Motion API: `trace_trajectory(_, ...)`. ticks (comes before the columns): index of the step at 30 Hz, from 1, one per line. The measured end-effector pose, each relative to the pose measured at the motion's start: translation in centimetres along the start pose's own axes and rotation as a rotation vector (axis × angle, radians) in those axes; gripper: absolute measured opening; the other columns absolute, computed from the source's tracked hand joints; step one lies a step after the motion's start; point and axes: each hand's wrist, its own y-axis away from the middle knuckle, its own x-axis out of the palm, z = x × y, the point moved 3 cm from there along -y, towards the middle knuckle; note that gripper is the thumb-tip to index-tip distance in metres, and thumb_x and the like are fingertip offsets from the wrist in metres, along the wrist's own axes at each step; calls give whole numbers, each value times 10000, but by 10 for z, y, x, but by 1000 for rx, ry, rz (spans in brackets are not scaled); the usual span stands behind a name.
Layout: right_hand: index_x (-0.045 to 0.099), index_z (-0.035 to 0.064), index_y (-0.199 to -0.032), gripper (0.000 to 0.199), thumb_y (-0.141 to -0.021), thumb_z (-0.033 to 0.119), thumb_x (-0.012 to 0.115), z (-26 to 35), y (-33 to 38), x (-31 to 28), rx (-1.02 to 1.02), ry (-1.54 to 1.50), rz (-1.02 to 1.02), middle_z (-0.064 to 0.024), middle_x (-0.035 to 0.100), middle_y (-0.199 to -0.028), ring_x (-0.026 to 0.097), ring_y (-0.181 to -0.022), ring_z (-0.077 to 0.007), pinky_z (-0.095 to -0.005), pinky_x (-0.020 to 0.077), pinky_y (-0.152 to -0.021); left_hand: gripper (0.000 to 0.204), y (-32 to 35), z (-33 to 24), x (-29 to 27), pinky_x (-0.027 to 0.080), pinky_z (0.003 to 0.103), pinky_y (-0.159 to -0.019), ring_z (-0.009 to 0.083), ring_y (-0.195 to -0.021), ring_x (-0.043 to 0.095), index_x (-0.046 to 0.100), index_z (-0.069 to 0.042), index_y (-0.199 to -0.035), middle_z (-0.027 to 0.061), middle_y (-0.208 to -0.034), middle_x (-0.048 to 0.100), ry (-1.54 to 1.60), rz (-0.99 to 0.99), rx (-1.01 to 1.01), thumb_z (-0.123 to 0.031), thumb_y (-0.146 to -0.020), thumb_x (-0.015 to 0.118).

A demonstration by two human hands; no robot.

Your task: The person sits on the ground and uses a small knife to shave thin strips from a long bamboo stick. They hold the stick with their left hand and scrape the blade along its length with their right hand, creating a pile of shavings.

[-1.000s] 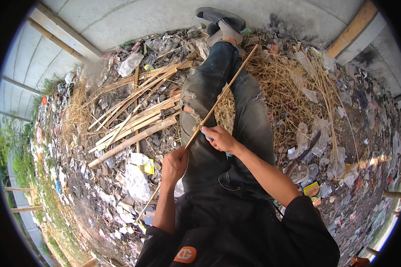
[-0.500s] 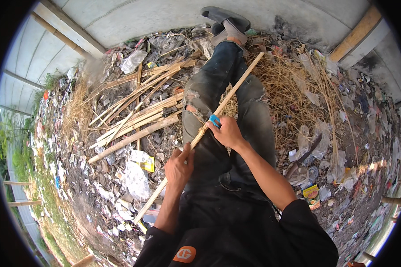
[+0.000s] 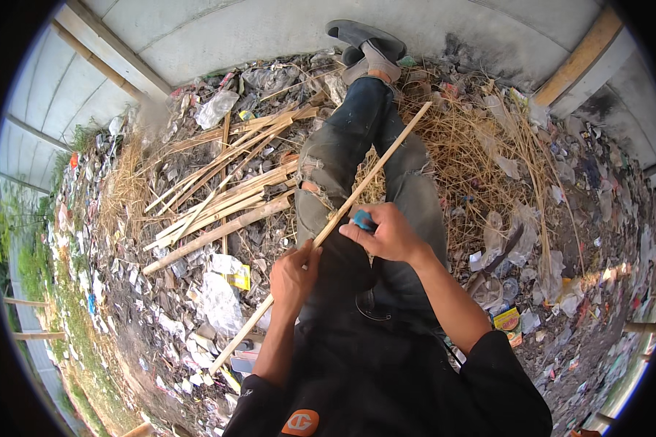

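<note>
A long, pale bamboo strip (image 3: pixel 377 168) lies slantwise across my lap, its far end over my legs and its near end beside my left forearm. My left hand (image 3: pixel 292 274) is closed around it below the middle. In my closed right hand (image 3: pixel 392 231) is a small blue-handled tool (image 3: pixel 364 221); its working end is hidden. This hand hovers just right of the strip, the tool apart from it or barely so. Some curled shavings (image 3: pixel 332 218) cling to the strip between my two hands.
Several bamboo strips (image 3: pixel 226 204) and a thicker bamboo pole (image 3: pixel 215 233) lie left of my legs. Dry straw (image 3: pixel 466 153) is heaped on the right. Plastic scraps and litter cover the ground. A concrete wall (image 3: pixel 270 29) stands beyond my outstretched feet.
My right hand has turned and drawn back toward me and rightward, lifting the blue-handled tool off the strip. The strip has slid slightly toward me; my left hand stays nearly in place.
</note>
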Motion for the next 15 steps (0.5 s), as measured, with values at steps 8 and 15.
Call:
trace_trajectory(8, 687, 46, -1070, 253, -965, 254, 785, -53, 14, -170, 229, -545, -1141, 80, 398, -694, 367, -551, -52, -266, 326, -511, 327, 2, -16, -14, 533, 426, -647, 310, -700, 703, 782, -101, -1194, 107, -795, 693, 77, -154, 101, -241, -899, 808)
trace_trajectory(15, 689, 40, -1066, 263, -1012, 291, 749, -53, 10, -75, 449, -371, -439, 83, 427, -627, 382, -495, -30, -244, 309, -462, 347, -3, -34, 3, 483, 388, -606, 267, -629, 634, 761, -47, -1226, 125, -764, 651, 159, -65, 165, -192, -913, 789)
